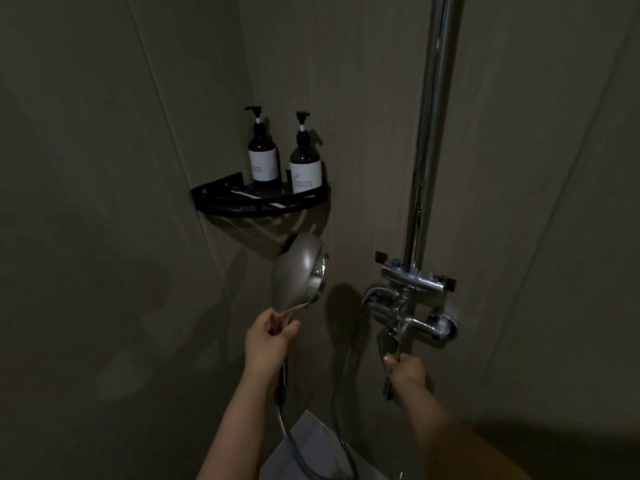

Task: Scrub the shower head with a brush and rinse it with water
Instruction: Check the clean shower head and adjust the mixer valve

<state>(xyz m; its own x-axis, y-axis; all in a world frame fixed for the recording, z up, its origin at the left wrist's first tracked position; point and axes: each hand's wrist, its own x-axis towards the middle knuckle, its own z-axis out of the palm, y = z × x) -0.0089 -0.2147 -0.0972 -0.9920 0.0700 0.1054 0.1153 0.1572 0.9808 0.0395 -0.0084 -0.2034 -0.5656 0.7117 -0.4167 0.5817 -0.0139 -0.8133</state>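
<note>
1. The person's left hand [268, 336] is wrapping its grip around the handle of the shower head [300, 268], fingers curled tight on it and thumb lying along the top.
2. The shower head is sitting near the middle of the view, at about 12 o'clock from that hand, its chrome back facing me and its spray face turning toward 3 o'clock.
3. The right hand [403, 368] is pinching the lower end of the mixer lever [389, 341] (the fingertips are mostly hidden behind the knuckles), with the lever pointing down at 6 o'clock from the chrome faucet [410, 306].
4. A chrome riser pipe [433, 133] is running up toward 12 o'clock from the faucet.
5. The hose [284, 407] is hanging below the left hand, looping down toward 6 o'clock.
6. At 11 o'clock from the shower head, a black corner shelf [242, 206] is carrying two dark pump bottles [264, 157] standing upright, just beside each other.
</note>
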